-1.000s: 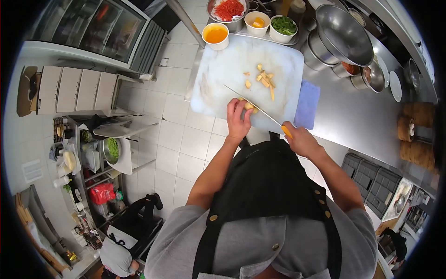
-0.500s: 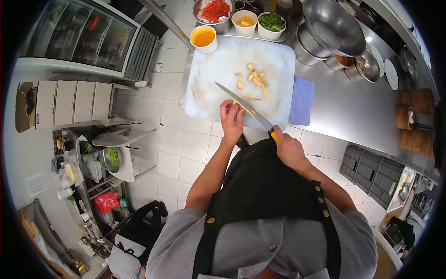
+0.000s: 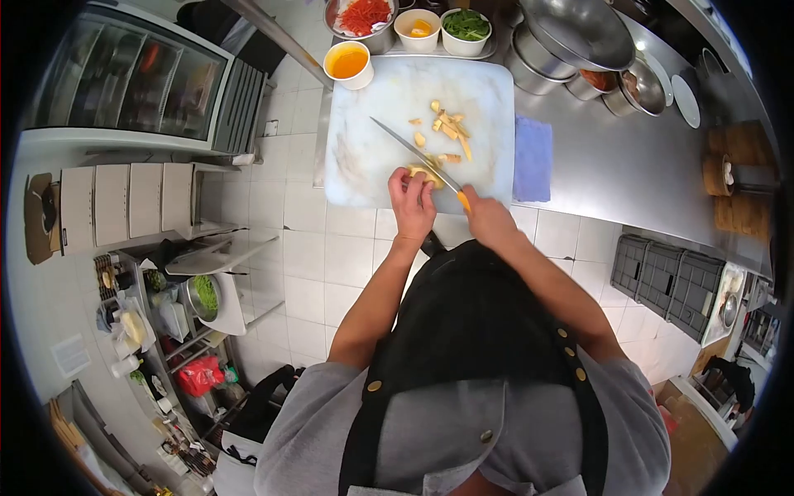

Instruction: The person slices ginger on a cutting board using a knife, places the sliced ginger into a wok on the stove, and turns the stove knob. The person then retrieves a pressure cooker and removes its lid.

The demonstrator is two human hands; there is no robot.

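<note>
My left hand (image 3: 413,207) is at the near edge of the white cutting board (image 3: 356,157), its fingers closed on a pale yellow piece of ginger (image 3: 425,174). My right hand (image 3: 492,221) is wrapped round the orange handle of a long kitchen knife (image 3: 411,150). The blade slants up and left across the board, right beside the held ginger and my left fingertips. Just beyond the blade lie loose ginger pieces (image 3: 451,128), some with brownish skin.
Behind the board stand a tub of orange liquid (image 3: 349,65), shredded orange-red vegetable (image 3: 361,16), and a tub of chopped greens (image 3: 466,26). A blue cloth (image 3: 533,159) lies to the right, near stacked metal bowls (image 3: 579,33). Another person (image 3: 248,430) is at the lower left.
My right hand and the knife have moved forward, over the board's near edge. The held ginger now shows more plainly, and another piece lies beside the blade. The view has shifted slightly.
</note>
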